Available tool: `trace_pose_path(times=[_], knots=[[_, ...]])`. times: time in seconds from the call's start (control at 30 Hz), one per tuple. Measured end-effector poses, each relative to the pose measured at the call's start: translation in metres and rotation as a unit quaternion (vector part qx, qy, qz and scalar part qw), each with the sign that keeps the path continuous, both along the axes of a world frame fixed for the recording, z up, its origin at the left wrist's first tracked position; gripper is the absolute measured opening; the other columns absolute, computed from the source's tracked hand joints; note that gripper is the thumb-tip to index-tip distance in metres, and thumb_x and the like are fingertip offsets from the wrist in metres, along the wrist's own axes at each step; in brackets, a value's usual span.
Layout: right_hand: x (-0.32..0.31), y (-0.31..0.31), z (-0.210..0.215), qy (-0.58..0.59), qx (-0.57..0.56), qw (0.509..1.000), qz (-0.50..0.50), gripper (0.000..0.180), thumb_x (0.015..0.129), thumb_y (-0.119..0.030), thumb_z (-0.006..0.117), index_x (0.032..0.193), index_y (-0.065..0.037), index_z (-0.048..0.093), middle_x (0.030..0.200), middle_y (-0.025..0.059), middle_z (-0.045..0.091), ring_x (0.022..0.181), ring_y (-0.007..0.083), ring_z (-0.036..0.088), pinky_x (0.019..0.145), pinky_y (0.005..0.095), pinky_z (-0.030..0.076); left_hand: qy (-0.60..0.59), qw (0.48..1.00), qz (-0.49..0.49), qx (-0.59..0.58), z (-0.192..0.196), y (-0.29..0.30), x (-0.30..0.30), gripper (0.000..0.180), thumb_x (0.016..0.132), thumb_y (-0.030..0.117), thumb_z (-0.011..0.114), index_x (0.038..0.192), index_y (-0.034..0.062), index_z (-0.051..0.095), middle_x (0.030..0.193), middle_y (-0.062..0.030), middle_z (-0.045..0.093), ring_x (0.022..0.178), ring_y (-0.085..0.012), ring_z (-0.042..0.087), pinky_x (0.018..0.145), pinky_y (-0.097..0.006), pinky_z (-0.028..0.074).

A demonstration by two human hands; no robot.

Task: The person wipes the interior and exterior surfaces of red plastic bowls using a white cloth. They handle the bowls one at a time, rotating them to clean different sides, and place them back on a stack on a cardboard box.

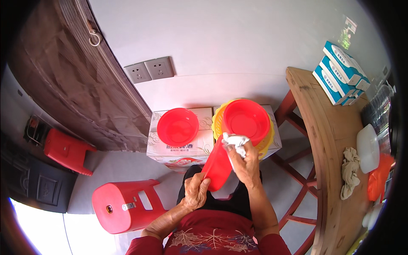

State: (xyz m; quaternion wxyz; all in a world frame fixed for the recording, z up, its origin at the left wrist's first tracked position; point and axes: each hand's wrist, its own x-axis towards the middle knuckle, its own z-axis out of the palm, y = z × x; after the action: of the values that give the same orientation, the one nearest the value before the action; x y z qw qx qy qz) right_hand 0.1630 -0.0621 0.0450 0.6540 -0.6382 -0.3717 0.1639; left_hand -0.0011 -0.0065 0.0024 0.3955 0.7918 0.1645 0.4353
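My left hand point(196, 191) grips the lower edge of a red plastic bowl point(216, 165), held tilted on its side in front of me. My right hand point(244, 161) presses a white cloth point(235, 141) against the bowl's upper rim. Just beyond, a stack of bowls stands on a cardboard box point(178, 148), a red bowl point(246, 120) on top with yellow bowls point(267, 142) under it. Another single red bowl point(177, 126) sits on the box to the left.
A red plastic stool point(123, 206) lies on its side at my lower left, a second red stool point(66, 149) farther left. A wooden table point(327, 140) on my right carries blue-and-white boxes point(340, 72), a beige rag point(349, 172), a white container point(368, 148) and an orange bag point(378, 178).
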Motion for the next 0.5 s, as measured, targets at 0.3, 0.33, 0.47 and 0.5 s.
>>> trace_pose_path(times=[0.3, 0.33, 0.47, 0.5], knots=[[-0.057, -0.015, -0.023, -0.409, 0.058, 0.91, -0.02, 0.032, 0.076, -0.016, 0.064, 0.107, -0.009, 0.059, 0.114, 0.0081, 0.058, 0.104, 0.0271, 0.054, 0.088, 0.0423, 0.036, 0.007, 0.996, 0.044, -0.076, -0.005, 0.003, 0.0, 0.011, 0.095, 0.01, 0.051, 0.092, 0.0007, 0.055, 0.065, -0.0109, 0.058, 0.053, -0.0225, 0.056, 0.053, -0.031, 0.045], [-0.052, -0.014, -0.023, -0.392, 0.068, 0.917, -0.02, 0.031, 0.076, -0.016, 0.064, 0.106, -0.009, 0.059, 0.113, 0.0079, 0.058, 0.103, 0.0273, 0.054, 0.087, 0.0423, 0.036, 0.016, 0.996, 0.044, -0.073, -0.003, 0.002, -0.001, 0.01, 0.094, 0.01, 0.051, 0.092, 0.0008, 0.055, 0.063, -0.0108, 0.057, 0.052, -0.0225, 0.055, 0.052, -0.031, 0.044], [-0.02, -0.01, -0.017, -0.215, 0.063, 0.974, 0.03, 0.025, 0.076, -0.006, 0.067, 0.1, -0.006, 0.06, 0.1, 0.0097, 0.059, 0.098, 0.0297, 0.055, 0.085, 0.0411, 0.04, 0.009, 1.0, 0.009, -0.006, -0.014, 0.003, -0.009, 0.01, 0.091, 0.01, 0.056, 0.091, 0.0, 0.056, 0.057, -0.0105, 0.05, 0.046, -0.0252, 0.048, 0.046, -0.034, 0.039], [-0.013, -0.009, -0.015, -0.174, 0.075, 0.981, 0.035, 0.021, 0.079, -0.004, 0.066, 0.098, -0.004, 0.059, 0.099, 0.0126, 0.059, 0.098, 0.0305, 0.055, 0.084, 0.0393, 0.042, 0.004, 1.0, 0.001, 0.0, -0.017, 0.003, -0.01, 0.01, 0.091, 0.01, 0.056, 0.09, -0.0002, 0.056, 0.057, -0.0105, 0.05, 0.046, -0.0255, 0.048, 0.046, -0.034, 0.039]])
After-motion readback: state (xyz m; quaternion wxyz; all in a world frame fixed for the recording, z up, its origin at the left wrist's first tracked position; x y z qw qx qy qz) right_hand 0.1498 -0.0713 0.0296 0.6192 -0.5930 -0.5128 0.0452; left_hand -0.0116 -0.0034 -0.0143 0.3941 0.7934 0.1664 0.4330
